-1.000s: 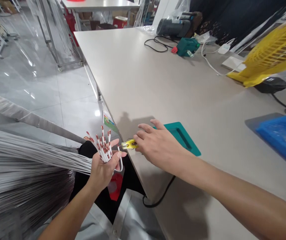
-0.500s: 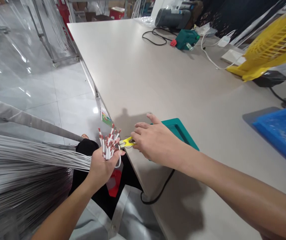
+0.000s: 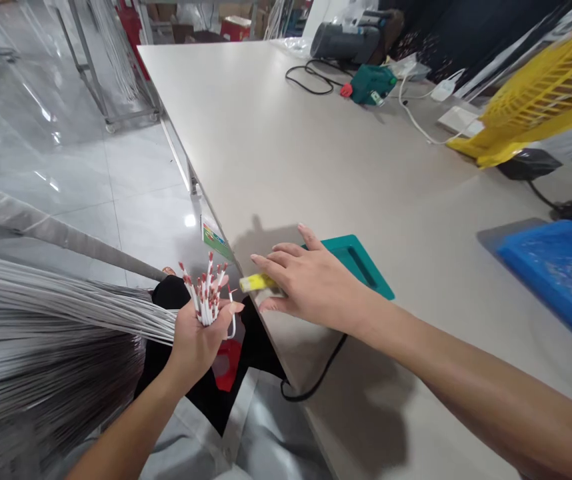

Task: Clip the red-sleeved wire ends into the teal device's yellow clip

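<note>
The left hand [image 3: 199, 337] is clenched round a bundle of thin white cables with reddish-brown ends [image 3: 208, 300], held a little below those ends at the near edge of a flat, pale grey tabletop [image 3: 316, 167]; the long lengths trail off to the left. 1 slender white cable with a fine red tip [image 3: 233, 325] curves out from the fist by the thumb, its tip just beside the pale nose of a small, narrow yellow hand tool [image 3: 261, 282]; a slight gap seems to part them.

The right hand [image 3: 313, 283] arches over that tool, fingers spread and thumb lowered on the near side; I cannot tell whether the hidden fingers are gripping it or merely resting against it. Beyond the palm, partly covered, lies a flat teal plastic tray [image 3: 356, 257].

As for risks: if the right-hand grip is loose, the tool could slip off the table edge; if the nose closes too far along the cable, it might nick the conductor; should the left fist slacken, cables could slide out and mix; a black flexible cord [image 3: 316, 395], looped at the edge near the lap, could snag a sleeve or forearm.
</note>
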Motion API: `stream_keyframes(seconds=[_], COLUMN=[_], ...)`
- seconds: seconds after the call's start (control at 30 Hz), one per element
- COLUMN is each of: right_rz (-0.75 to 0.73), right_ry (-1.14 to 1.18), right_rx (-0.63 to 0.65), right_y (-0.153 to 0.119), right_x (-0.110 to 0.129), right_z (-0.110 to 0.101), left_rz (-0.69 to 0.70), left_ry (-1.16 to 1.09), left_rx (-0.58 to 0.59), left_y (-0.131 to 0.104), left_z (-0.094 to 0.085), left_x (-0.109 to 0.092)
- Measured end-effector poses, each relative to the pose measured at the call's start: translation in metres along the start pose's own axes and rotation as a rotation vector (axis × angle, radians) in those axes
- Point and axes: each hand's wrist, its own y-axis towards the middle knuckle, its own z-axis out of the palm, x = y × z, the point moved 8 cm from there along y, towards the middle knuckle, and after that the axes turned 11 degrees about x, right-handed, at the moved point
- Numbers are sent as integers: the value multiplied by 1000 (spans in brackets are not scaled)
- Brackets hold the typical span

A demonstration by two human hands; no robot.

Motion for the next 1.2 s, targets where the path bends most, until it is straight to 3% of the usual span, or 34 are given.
stream_keyframes(seconds=[0.13, 0.2, 0.33, 0.4, 0.6, 0.77, 0.9, 0.97, 1.0, 1.03, 1.13, 1.2], right_rz=[-58, -25, -8, -55, -101, -98, -255, -495, -538, -513, -212, -70], right_ry=[155, 316, 869, 1130, 1492, 1875, 1736, 1542, 1471, 1407, 1283, 1267], right_rx=[-296, -375, -252, -256, -380, -255, -183, -31, -11, -31, -230, -298], right_y=[-15, -19, -5, 3, 12, 15, 12, 9, 7, 8, 10, 11], right_x=[22, 30, 43, 46, 49, 56, 54, 70, 74, 74, 62, 59], right_z=[-20, -18, 13, 22, 33, 55, 30, 12, 7, 4, 10, 20], left_rz=[67, 87, 77, 57, 75, 20, -6, 20, 30, 38, 69, 82], left_ry=[-44, -41, -182, -247, -280, -200, -140, -134, -125, -109, -33, 16], left_rx=[-16, 38, 129, 187, 266, 284, 235, 171, 150, 149, 245, 300], left_y=[-8, -12, -19, -21, -26, -27, -25, -23, -23, -22, -22, -23], left_z=[-13, -17, -24, -24, -21, -19, -27, -34, -37, -37, -26, -18], left_x=[-1, -1, 8, 14, 18, 23, 28, 27, 25, 24, 16, 14])
